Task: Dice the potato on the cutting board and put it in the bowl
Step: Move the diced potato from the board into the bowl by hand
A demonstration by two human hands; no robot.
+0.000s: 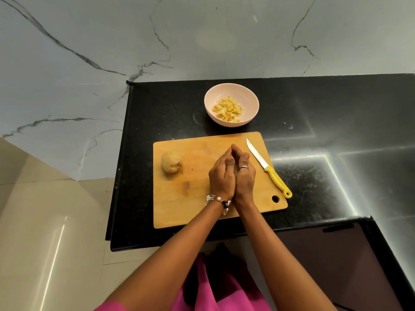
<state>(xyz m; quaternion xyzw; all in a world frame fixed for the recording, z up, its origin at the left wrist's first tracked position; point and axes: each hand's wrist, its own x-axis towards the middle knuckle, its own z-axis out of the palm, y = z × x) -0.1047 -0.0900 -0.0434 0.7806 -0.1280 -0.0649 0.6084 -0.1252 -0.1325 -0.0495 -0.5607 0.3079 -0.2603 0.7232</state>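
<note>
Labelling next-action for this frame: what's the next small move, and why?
Probably carry the cupped hands forward and tip them over the bowl. The left hand and right hand are pressed together over the cutting board, as if scooping; what they hold is hidden. The bowl already has diced pieces, the knife lies set down, and one potato remains uncut.

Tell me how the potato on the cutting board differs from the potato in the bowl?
The potato on the cutting board is one uncut, rounded lump with pale tan skin; the potato in the bowl is a heap of small yellow pieces. The uncut one lies alone at the board's left end, untouched by either hand; the diced pieces sit together in the pink bowl beyond the board. Both rest still on the black counter area.
</note>
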